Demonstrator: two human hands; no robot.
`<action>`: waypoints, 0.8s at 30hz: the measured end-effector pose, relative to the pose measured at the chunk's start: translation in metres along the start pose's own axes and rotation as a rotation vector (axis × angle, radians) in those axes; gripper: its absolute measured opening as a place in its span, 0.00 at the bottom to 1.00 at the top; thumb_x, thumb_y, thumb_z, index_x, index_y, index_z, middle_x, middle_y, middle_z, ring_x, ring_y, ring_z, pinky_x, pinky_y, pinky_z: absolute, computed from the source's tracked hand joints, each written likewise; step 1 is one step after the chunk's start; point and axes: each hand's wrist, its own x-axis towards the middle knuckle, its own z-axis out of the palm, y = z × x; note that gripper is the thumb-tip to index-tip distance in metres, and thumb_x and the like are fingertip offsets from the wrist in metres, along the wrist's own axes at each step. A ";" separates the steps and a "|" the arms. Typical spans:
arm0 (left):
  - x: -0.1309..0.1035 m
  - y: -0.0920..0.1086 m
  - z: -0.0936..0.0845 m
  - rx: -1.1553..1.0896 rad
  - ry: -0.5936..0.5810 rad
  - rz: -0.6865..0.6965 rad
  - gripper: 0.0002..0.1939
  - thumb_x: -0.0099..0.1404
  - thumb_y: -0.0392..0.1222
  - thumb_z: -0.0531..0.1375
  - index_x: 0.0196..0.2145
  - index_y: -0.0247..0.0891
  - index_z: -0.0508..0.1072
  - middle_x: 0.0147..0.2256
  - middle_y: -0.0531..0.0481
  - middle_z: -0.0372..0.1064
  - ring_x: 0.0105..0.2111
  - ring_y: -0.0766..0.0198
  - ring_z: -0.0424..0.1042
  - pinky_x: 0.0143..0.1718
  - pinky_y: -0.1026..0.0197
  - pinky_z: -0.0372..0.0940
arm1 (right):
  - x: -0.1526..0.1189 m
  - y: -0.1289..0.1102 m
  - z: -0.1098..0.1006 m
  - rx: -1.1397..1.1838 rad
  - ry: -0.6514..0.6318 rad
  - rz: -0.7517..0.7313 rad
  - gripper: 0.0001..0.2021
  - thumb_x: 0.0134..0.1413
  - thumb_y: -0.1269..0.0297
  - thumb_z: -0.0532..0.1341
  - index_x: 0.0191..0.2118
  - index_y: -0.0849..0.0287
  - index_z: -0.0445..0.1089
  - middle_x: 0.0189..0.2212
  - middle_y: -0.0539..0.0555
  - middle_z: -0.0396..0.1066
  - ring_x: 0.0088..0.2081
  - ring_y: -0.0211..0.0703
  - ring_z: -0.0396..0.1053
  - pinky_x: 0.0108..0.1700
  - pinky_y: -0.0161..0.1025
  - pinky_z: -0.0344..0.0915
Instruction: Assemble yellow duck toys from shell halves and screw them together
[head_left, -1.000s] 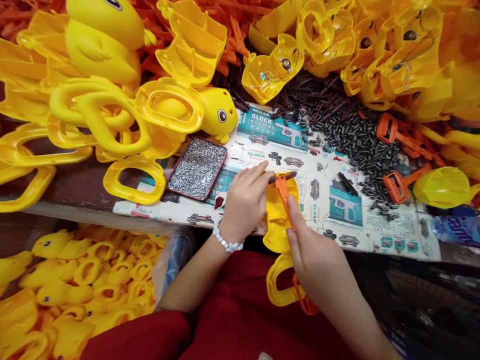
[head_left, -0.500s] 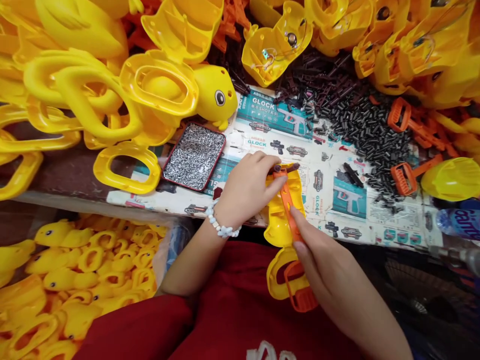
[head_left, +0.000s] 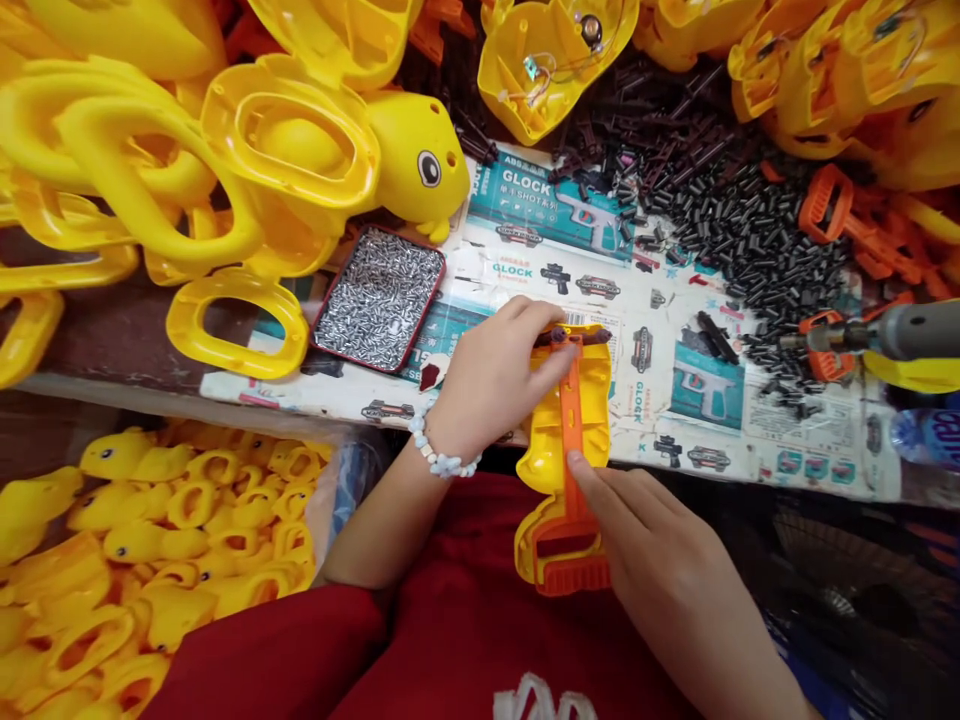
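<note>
I see yellow duck-toy half shell [head_left: 559, 425] at table edge, just beside screw tray [head_left: 379, 298]. My left hand [head_left: 491, 385] pinches dark pin [head_left: 571, 337] at shell top. Right hand [head_left: 645, 530] fingertips press orange trigger piece [head_left: 570, 480] into shell, fingers loosely curled, not clasped.

We're holding a yellow plastic shell half [head_left: 556, 425] lying open side up, sticking off the tabletop [head_left: 750, 440] edge w/ its loop handle toward us. An orange trigger piece [head_left: 570, 470] is sitting lengthwise inside it, a dark pin [head_left: 574, 337] crossing its far tip.
</note>
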 end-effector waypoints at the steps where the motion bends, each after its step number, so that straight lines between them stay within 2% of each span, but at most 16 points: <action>1: 0.001 0.001 -0.001 0.010 -0.018 -0.013 0.09 0.65 0.41 0.56 0.42 0.37 0.69 0.41 0.47 0.71 0.40 0.60 0.71 0.42 0.58 0.65 | 0.001 0.002 -0.001 -0.023 -0.013 -0.022 0.20 0.59 0.82 0.40 0.55 0.73 0.57 0.39 0.60 0.63 0.37 0.45 0.62 0.37 0.41 0.68; 4: 0.003 0.003 -0.004 0.033 -0.076 -0.059 0.09 0.65 0.43 0.55 0.40 0.37 0.70 0.39 0.47 0.71 0.38 0.60 0.71 0.40 0.58 0.64 | 0.004 0.010 -0.004 -0.079 -0.052 -0.076 0.20 0.59 0.81 0.39 0.52 0.75 0.60 0.33 0.59 0.61 0.34 0.45 0.61 0.35 0.41 0.67; 6: 0.004 0.003 -0.006 0.040 -0.108 -0.074 0.09 0.66 0.44 0.55 0.39 0.37 0.69 0.36 0.48 0.71 0.35 0.62 0.71 0.37 0.60 0.64 | 0.006 0.015 -0.005 -0.061 -0.057 -0.114 0.20 0.59 0.81 0.39 0.51 0.75 0.62 0.33 0.59 0.61 0.34 0.44 0.60 0.37 0.42 0.66; 10: 0.004 0.000 -0.007 0.045 -0.141 -0.066 0.09 0.67 0.44 0.54 0.39 0.36 0.69 0.34 0.49 0.71 0.32 0.63 0.69 0.32 0.62 0.61 | 0.009 0.022 -0.007 0.144 -0.080 -0.079 0.20 0.59 0.82 0.42 0.49 0.70 0.64 0.34 0.56 0.62 0.34 0.41 0.60 0.38 0.37 0.64; 13: 0.004 -0.001 -0.005 0.006 -0.114 -0.078 0.08 0.66 0.43 0.54 0.39 0.36 0.68 0.35 0.48 0.71 0.32 0.63 0.69 0.32 0.62 0.61 | 0.012 0.026 -0.009 0.294 -0.121 -0.003 0.19 0.57 0.83 0.43 0.46 0.66 0.67 0.34 0.55 0.62 0.35 0.39 0.60 0.37 0.34 0.62; 17: 0.000 0.000 -0.003 0.012 -0.084 -0.043 0.09 0.66 0.45 0.54 0.37 0.37 0.67 0.34 0.48 0.72 0.33 0.62 0.70 0.32 0.61 0.62 | 0.016 0.034 -0.013 0.485 -0.233 0.045 0.17 0.62 0.79 0.44 0.41 0.61 0.69 0.35 0.53 0.64 0.36 0.36 0.62 0.37 0.31 0.60; 21: -0.013 0.003 -0.006 0.136 -0.184 0.015 0.12 0.66 0.48 0.52 0.37 0.37 0.66 0.31 0.49 0.71 0.28 0.62 0.70 0.27 0.62 0.59 | 0.010 0.037 -0.014 0.691 -0.315 0.004 0.17 0.64 0.77 0.44 0.41 0.61 0.70 0.37 0.53 0.65 0.37 0.35 0.64 0.40 0.30 0.62; 24: -0.027 0.008 -0.009 0.241 -0.281 0.032 0.13 0.66 0.49 0.51 0.38 0.36 0.66 0.33 0.48 0.71 0.28 0.61 0.71 0.25 0.62 0.58 | -0.001 0.028 -0.011 0.743 -0.312 -0.040 0.20 0.63 0.79 0.42 0.44 0.61 0.70 0.42 0.54 0.65 0.42 0.37 0.64 0.45 0.32 0.64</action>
